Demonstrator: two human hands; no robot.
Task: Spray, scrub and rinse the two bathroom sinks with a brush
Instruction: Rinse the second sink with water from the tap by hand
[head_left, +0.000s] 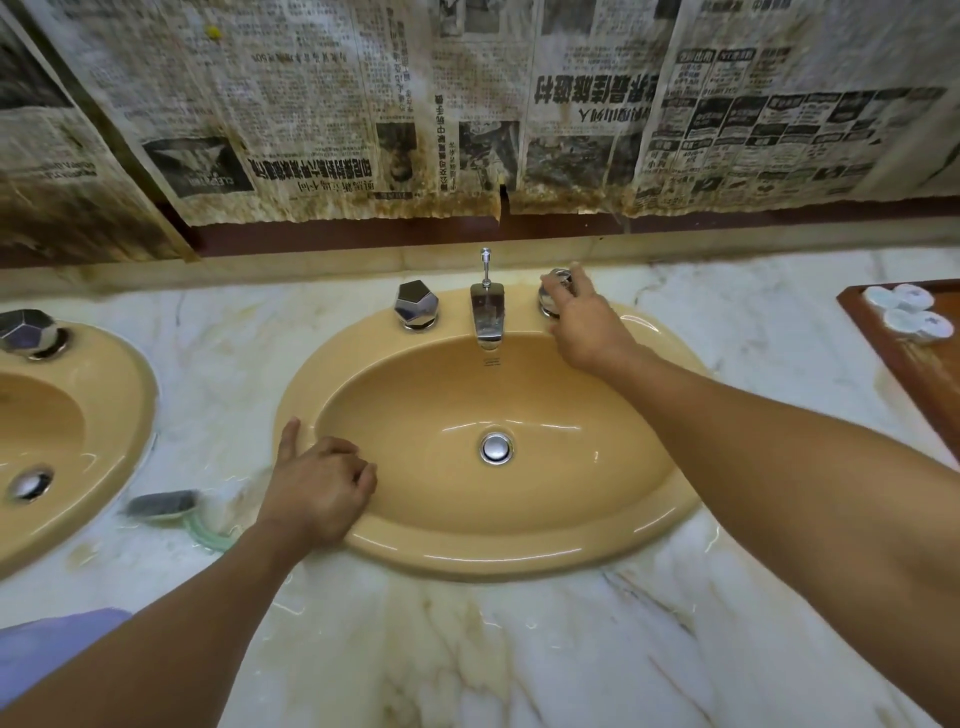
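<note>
Hands both at the right sink (488, 551): right hand (587, 332) has its fingers closed round the right tap knob (557, 283), left hand (317, 488) is braced on the near-left rim w/ fingers curled over the inner edge, thumb splayed. Brush (161, 505) lies on the tabletop (467, 649) between the two sinks, just left of that hand, nobody holding it; left sink (119, 415) only partly in view. Can't tell if water's running from the spout (487, 317). Risks, imo: knob turned too hard, so water hits the shallow bowl and splashes over the rim onto the tabletop & up at the newspaper (311, 104) on the far wall; plug (496, 448) looks down, so the bowl could fill; a wet rim could let the bracing hand slip. Writing: newspaper is Chinese-type print, hung upside down, can't read it; tiny mark under the spout is too small.
</note>
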